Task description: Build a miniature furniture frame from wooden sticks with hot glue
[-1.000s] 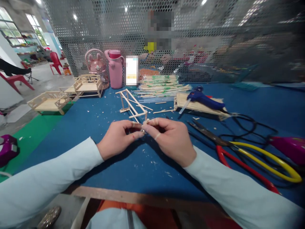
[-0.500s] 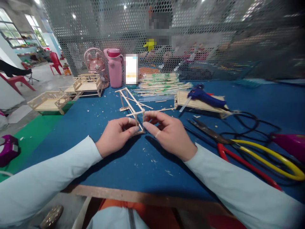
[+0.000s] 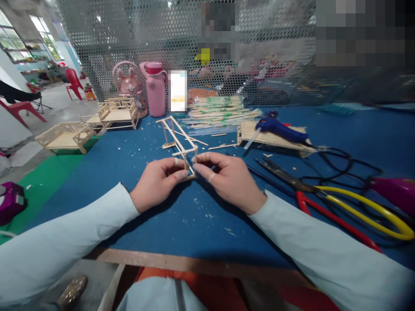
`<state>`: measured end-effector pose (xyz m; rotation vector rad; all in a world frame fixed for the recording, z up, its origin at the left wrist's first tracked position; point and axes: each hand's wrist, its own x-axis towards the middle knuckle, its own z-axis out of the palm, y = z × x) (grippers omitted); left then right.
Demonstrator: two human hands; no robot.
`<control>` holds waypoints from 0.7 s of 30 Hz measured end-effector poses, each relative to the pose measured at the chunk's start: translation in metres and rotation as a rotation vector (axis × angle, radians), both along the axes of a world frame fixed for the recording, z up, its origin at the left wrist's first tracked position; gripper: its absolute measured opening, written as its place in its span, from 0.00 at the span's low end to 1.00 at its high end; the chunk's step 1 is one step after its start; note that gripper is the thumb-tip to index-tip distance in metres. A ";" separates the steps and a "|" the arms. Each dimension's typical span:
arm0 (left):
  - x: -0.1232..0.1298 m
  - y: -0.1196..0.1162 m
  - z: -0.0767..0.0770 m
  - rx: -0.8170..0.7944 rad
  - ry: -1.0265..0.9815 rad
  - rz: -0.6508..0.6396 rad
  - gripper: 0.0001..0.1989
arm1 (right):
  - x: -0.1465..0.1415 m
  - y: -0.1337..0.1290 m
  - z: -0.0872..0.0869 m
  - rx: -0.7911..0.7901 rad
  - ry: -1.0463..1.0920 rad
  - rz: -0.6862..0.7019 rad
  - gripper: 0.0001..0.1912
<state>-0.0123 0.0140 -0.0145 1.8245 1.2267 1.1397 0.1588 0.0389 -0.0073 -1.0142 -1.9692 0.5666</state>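
A small frame of thin wooden sticks (image 3: 185, 152) stands on the blue tabletop (image 3: 194, 229), its long side running away from me. My left hand (image 3: 158, 179) pinches the left upright at the frame's near end between thumb and fingers. On the other side, my right hand (image 3: 227, 177) has thumb and fingertips closed at the near right upright. The frame's near bottom stick shows between the two hands. Some fingertips are hidden behind the sticks.
Scissors with red and yellow handles (image 3: 308, 190) lie at right. A blue glue gun (image 3: 282, 129) rests on a wooden stick piece (image 3: 248, 129). Stick bundles (image 3: 220, 110), a pink bottle (image 3: 156, 93) and a phone (image 3: 178, 90) stand behind. Stick furniture models (image 3: 65, 137) sit left.
Both hands keep their places at the near end of the frame. My right fingertips have shifted slightly against the right upright. The camera view has moved a little.
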 end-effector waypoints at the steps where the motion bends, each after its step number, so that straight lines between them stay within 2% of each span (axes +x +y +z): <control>1: 0.000 0.000 0.000 -0.005 -0.006 0.007 0.05 | 0.000 0.000 0.000 -0.003 0.001 0.002 0.06; 21: 0.001 -0.002 -0.001 -0.015 0.012 0.012 0.04 | 0.001 -0.001 0.000 -0.010 -0.012 0.009 0.06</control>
